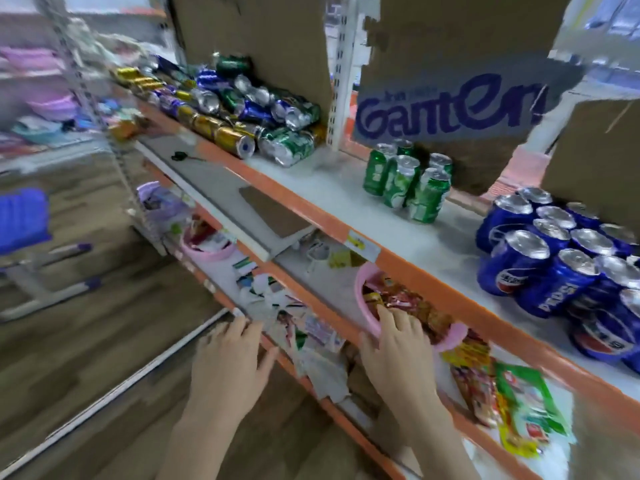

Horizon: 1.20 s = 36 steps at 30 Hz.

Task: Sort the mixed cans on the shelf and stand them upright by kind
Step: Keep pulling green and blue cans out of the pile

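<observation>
A: Head view, quick. Where are the cans?

B: All on the white orange-edged upper shelf [346, 199]. Left end: mixed pile of gold, green and blue aluminium cans [242, 109], lying on their sides, stacked loose against the brown cardboard sheet [256, 39]. Unsorted stock, I'd say.

A: And the sorted ones?

B: Upright green soda cans [408, 181] cluster mid-shelf near the back. Upright blue Pepsi cans [554, 258] pack the right end up to the front edge. The two kinds stand well apart, so groups look deliberate.

A: Hands?

B: Both low, at the lower shelf's front edge. Left hand [225, 368]: fingers spread, flat, holding nothing. Right hand [398, 355]: fingers relaxed, resting on the rim of the pink plastic basin of snack packets [453, 336], gripping nothing that I can see.

A: Why there?

B: Probably between picks; the pile is a reach up and left.
</observation>
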Each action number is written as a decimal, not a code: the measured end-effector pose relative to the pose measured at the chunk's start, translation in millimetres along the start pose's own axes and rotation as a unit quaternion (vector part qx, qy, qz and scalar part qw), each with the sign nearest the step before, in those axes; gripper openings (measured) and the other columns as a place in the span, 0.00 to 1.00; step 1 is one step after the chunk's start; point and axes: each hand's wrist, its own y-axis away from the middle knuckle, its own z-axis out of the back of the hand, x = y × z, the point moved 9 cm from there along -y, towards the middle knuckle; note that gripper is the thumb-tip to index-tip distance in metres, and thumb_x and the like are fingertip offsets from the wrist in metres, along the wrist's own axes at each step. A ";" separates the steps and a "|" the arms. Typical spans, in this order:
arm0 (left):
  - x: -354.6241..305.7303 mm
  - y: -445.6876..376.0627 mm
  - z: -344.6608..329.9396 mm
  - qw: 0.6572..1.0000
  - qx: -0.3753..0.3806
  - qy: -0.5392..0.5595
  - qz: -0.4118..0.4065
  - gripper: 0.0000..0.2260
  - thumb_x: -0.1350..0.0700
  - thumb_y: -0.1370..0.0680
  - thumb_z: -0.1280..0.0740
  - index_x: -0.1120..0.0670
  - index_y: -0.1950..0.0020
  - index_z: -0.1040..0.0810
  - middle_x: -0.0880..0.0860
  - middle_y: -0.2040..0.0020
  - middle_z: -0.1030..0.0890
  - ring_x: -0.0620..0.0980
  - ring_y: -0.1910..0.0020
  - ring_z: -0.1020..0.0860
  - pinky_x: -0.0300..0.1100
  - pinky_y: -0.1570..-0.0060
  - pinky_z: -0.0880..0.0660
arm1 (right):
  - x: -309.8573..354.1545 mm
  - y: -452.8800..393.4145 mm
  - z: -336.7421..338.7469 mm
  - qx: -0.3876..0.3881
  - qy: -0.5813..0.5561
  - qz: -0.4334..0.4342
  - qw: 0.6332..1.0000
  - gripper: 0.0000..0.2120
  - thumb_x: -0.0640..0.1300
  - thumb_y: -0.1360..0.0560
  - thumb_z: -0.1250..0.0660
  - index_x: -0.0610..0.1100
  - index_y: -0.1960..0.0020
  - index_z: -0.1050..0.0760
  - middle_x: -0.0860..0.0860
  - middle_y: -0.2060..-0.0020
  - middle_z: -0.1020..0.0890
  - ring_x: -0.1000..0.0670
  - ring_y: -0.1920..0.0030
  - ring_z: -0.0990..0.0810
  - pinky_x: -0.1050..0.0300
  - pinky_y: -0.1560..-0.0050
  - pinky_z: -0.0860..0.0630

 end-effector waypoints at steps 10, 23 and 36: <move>130.0 -78.1 -20.9 0.998 0.013 0.006 0.067 0.15 0.49 0.31 0.26 0.54 0.48 0.18 0.55 0.51 0.18 0.58 0.53 0.21 0.52 0.57 0.23 | 121.4 -87.1 -42.4 0.005 0.011 0.036 0.999 0.22 0.48 0.32 0.26 0.38 0.43 0.23 0.43 0.50 0.19 0.39 0.48 0.21 0.46 0.48 0.23; 271.8 -290.5 22.6 0.997 -0.073 -0.014 0.038 0.14 0.53 0.33 0.24 0.58 0.51 0.19 0.56 0.56 0.19 0.59 0.59 0.20 0.49 0.62 0.23 | 264.8 -300.4 -76.0 0.003 -0.059 0.050 0.997 0.25 0.53 0.21 0.45 0.44 0.27 0.42 0.47 0.30 0.36 0.46 0.29 0.42 0.53 0.30 0.44; 404.8 -405.9 11.4 0.995 -0.080 0.024 -0.059 0.18 0.51 0.37 0.22 0.56 0.51 0.19 0.53 0.57 0.19 0.54 0.58 0.20 0.45 0.65 0.23 | 407.6 -398.2 -141.6 -0.010 -0.031 0.012 0.999 0.24 0.47 0.26 0.32 0.36 0.35 0.29 0.41 0.41 0.24 0.40 0.38 0.27 0.45 0.36 0.31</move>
